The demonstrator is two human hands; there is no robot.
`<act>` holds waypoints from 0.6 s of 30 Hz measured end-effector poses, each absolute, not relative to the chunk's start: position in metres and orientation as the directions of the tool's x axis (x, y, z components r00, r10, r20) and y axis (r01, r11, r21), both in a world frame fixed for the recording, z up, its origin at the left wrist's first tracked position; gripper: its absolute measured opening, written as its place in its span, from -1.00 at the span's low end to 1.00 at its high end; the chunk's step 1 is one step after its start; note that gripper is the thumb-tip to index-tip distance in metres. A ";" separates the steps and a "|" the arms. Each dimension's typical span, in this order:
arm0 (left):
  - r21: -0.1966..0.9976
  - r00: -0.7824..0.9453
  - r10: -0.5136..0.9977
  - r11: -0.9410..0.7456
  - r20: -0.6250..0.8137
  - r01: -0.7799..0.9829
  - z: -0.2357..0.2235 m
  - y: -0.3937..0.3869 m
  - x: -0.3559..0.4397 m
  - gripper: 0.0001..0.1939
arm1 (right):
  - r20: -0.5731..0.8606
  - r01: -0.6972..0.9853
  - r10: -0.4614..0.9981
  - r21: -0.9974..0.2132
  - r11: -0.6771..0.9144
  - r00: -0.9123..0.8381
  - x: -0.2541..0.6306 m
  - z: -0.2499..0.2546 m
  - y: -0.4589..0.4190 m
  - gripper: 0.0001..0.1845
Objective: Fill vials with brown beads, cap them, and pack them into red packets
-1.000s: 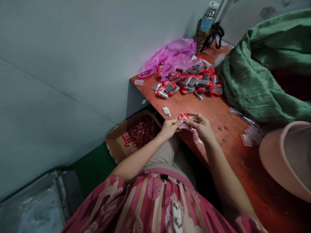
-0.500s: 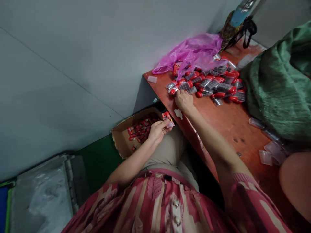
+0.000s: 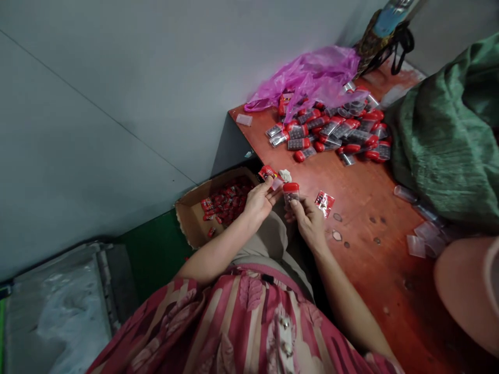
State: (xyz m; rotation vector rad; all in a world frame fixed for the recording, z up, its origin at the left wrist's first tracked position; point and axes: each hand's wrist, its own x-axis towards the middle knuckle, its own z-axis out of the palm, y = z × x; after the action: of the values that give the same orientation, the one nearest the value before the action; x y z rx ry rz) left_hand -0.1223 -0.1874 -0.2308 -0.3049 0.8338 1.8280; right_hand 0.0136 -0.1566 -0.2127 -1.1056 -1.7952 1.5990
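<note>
Between the thumb and fingers of my left hand [image 3: 260, 200] is a red printed packet [image 3: 270, 175], with a small clear piece at its lower end. My right hand [image 3: 312, 221] grips a clear plastic case with a red cap [image 3: 291, 193], held upright close to the left fingertips. What the case contains is too small to make out. Just right of that hand, a second red printed packet [image 3: 325, 203] lies on the table. A pile of similar red-capped cases [image 3: 335, 132] covers the table's far part.
A pink plastic bag [image 3: 307, 72] partly covers the pile on the red table [image 3: 362, 270]. To its right are a green sack [image 3: 444, 140], loose clear sleeves [image 3: 423, 239] and a pink container [image 3: 468, 291]. Below the table edge, a cardboard box [image 3: 187, 221] holds many red packets.
My right hand has come back from the pile toward my left hand, bringing a red-capped case. The left hand has risen slightly with its packet. A packet now shows on the table.
</note>
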 end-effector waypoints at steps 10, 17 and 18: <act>0.527 -0.431 0.789 -0.164 -0.437 -0.834 -0.213 -0.189 -0.095 -0.75 | -0.049 0.232 0.845 -0.968 0.090 -0.533 0.028 -0.221 -0.160 -0.69; 0.617 -0.308 0.876 -0.014 -0.373 -0.787 -0.211 -0.187 -0.093 -0.66 | 0.022 0.173 0.871 -0.977 0.122 -0.490 0.038 -0.229 -0.160 -0.64; 0.625 -0.292 0.881 0.004 -0.372 -0.781 -0.212 -0.187 -0.094 -0.66 | 0.034 0.161 0.878 -0.979 0.126 -0.477 0.038 -0.229 -0.160 -0.61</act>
State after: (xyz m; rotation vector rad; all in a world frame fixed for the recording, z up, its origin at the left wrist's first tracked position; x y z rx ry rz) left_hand -0.0938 -0.1869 -0.2116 0.1494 0.9083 1.6347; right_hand 0.0380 -0.1599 -0.2295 -1.0099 -1.7530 1.3988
